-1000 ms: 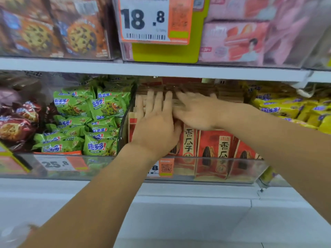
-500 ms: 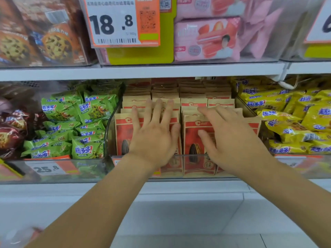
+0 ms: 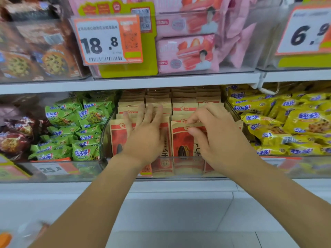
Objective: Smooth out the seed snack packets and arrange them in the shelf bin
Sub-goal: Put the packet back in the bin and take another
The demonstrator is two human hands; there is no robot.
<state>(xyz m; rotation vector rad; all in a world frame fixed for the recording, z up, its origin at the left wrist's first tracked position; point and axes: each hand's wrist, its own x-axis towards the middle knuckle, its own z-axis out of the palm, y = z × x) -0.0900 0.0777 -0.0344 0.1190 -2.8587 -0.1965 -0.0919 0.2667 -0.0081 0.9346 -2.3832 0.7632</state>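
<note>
While the left hand (image 3: 146, 135) lies flat with its fingers straight and slightly spread on the front-left seed snack packet (image 3: 119, 138), the right hand (image 3: 215, 136) pinches the bent top flap of the front-right packet (image 3: 186, 140) between thumb and curled forefinger. Both packets stand at the head of several rows of the same brown-and-red packets filling the clear shelf bin (image 3: 105, 133), which sits in the middle of the lower shelf — green cookie packs (image 3: 78, 126) at its nine o'clock, yellow cookie packs (image 3: 286, 122) at its three o'clock, and an orange price tag (image 3: 107, 40) on the shelf at twelve o'clock.

The step in hand looks like smoothing: the rows behind seem already lined up, and only the front-right packet's top edge is folded over. The next move probably calls for drawing that flap upright and pressing it flat, with the left hand steadying the neighbouring row so nothing tips forward over the bin's low front wall — a light pull, since the paper-like packet would likely crease or tear under a hard one.
</note>
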